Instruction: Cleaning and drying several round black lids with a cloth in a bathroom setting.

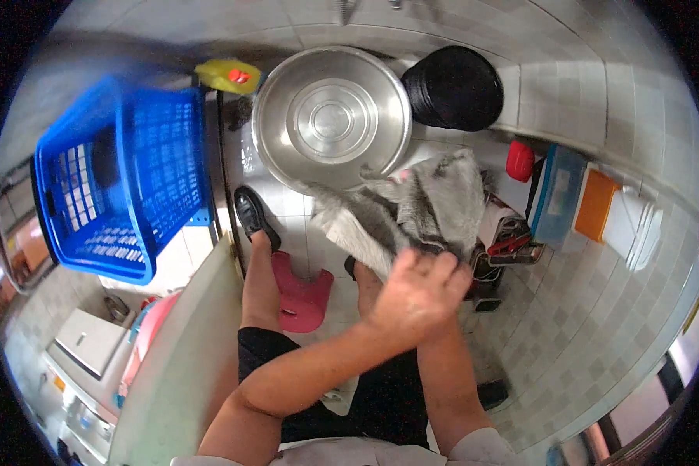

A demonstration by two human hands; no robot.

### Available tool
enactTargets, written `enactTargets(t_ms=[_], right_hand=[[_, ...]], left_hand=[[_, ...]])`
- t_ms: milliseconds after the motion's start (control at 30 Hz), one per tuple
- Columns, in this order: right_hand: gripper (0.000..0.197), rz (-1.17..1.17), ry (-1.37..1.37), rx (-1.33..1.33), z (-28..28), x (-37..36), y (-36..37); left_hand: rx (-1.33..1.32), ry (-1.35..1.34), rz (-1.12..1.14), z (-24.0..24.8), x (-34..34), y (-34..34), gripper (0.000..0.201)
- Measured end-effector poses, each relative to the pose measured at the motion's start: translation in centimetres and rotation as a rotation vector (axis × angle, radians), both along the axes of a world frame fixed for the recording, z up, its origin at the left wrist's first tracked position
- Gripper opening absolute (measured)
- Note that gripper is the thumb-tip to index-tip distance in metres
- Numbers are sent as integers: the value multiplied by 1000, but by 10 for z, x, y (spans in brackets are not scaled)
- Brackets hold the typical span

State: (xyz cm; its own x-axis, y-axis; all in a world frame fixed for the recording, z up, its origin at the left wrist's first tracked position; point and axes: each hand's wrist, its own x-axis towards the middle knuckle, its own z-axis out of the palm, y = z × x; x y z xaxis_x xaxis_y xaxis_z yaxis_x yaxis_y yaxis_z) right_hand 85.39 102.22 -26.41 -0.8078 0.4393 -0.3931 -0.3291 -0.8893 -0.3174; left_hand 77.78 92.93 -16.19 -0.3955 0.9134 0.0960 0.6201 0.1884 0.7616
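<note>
A grey and off-white cloth [446, 194] hangs bunched and creased in front of me, its left part reaching over the near rim of a wide metal basin [268, 116]. My left hand [423, 291] crosses to the right at the cloth's near end, with its fingers curled round the fabric. My right forearm [450, 373] rises beneath the left hand. The right hand is mostly hidden behind the left hand and the cloth, so its fingers cannot be made out. Inside, the basin shows a bare, round-ringed bottom.
Behind the basin stand a black bucket [454, 87] and a yellow bottle [229, 77]. A blue laundry basket [140, 194] is on the left. A pink stool [301, 291] stands by my legs. Along the right wall are a blue-lidded container [555, 194] and a white tub [629, 229].
</note>
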Motion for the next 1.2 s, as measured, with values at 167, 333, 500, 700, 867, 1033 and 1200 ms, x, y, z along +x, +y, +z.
enactTargets(t_ms=[167,333,500,700,867,1033,1200], right_hand=[[47,-125,98,-249,-12,32,-31],[46,-222,193,-451,-44,46,-29],[51,-285,127,-440,-31,4,-6],[54,56,-661,742,-26,30,28],[59,178,-881,931,-45,59,34],[55,452,-1478,1813,-41,67,39],[63,1130,-1435,1652,54,42,92]], left_hand=[[-100,-427,-128,22,40,13,31],[16,-379,-99,12,20,3,29],[-2,-282,47,-21,-15,2,24],[-38,-582,412,-73,-63,64,14],[-66,57,229,-185,-98,145,25],[-375,647,-270,-232,-114,199,26],[-405,685,-613,-251,-115,232,13]])
